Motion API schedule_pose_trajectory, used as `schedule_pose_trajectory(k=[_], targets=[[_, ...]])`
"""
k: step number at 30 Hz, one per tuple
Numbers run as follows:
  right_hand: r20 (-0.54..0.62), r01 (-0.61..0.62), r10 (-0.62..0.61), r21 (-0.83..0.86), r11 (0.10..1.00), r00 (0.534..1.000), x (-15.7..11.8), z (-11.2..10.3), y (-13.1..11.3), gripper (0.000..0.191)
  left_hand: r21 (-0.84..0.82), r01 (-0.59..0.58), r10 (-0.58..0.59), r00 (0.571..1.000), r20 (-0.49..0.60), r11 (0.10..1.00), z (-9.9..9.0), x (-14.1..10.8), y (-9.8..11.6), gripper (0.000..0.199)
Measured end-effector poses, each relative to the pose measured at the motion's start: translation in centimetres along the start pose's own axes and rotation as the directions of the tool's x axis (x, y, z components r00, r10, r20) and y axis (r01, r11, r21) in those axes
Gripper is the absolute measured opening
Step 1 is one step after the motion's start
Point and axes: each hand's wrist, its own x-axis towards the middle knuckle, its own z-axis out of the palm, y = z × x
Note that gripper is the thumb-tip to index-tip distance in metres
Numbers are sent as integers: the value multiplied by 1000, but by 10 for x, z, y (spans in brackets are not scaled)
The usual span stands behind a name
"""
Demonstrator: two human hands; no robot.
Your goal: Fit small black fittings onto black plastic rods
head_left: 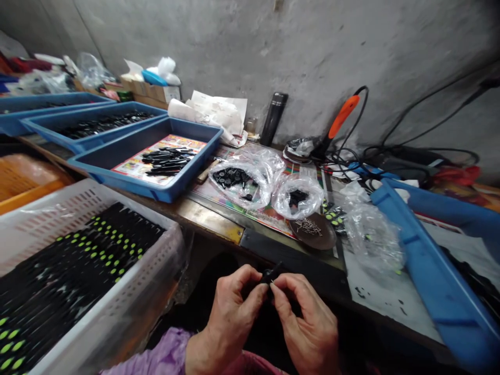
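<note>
While the left hand [234, 312] and the right hand [308, 317] are working together just below the bench edge, their fingertips are closing from both sides on a small black piece [269, 276], clamping it between them. Finished-looking stock is filling a white plastic crate [128, 291] at lower left, where black pieces with green dots [78, 265] are lying in dense rows. Unsorted-looking stock is remaining elsewhere: loose black pieces [167, 161] are lying in the nearest of 3 blue trays [128, 179], and 2 clear plastic bags [234, 179] [297, 197] are holding more. How many pieces are left in all, the pictures are not showing. The metal-faced bench edge [211, 221] is running just ahead of the hands, the crate wall is standing to their left, and a tilted blue tray [433, 276] is closing off the right, leaving open room directly around the hands.
</note>
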Motion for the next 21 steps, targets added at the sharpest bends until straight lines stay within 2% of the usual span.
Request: schedule_pose_trajectory(k=[3,5,6,8,9,11,13,14,15,17,21], targets=[[-21,37,-37,-13,999,999,2,4,2,11,55,-90,93,994,-50,994,0,-1,-6,13],[-38,24,-23,25,999,999,2,8,4,12,21,-96,97,993,-61,995,1,0,-9,11],[-34,-10,12,64,998,999,1,10,5,11,-7,-74,74,996,-55,997,1,0,-10,11],[10,-173,174,205,963,985,-1,14,8,11,-75,-7,5,1000,-28,997,2,1,-10,13],[47,-286,286,308,907,957,-2,15,9,12,-112,25,-26,1000,-7,993,2,1,-9,15],[163,-491,481,508,708,861,-1,16,11,24,-185,78,-72,997,43,980,3,2,-7,20],[301,-598,548,616,513,780,1,14,13,40,-243,120,-99,990,96,962,3,2,-3,23],[357,-624,541,630,463,762,3,12,13,46,-263,136,-110,987,114,955,3,2,-2,24],[400,-641,522,623,447,753,4,10,13,49,-274,147,-117,985,124,950,3,2,-2,24],[436,-657,497,578,484,750,6,8,13,43,-282,153,-119,984,133,947,3,1,-2,23],[395,-645,511,472,601,764,4,10,12,38,-303,167,-122,979,161,938,3,-1,-6,23]])
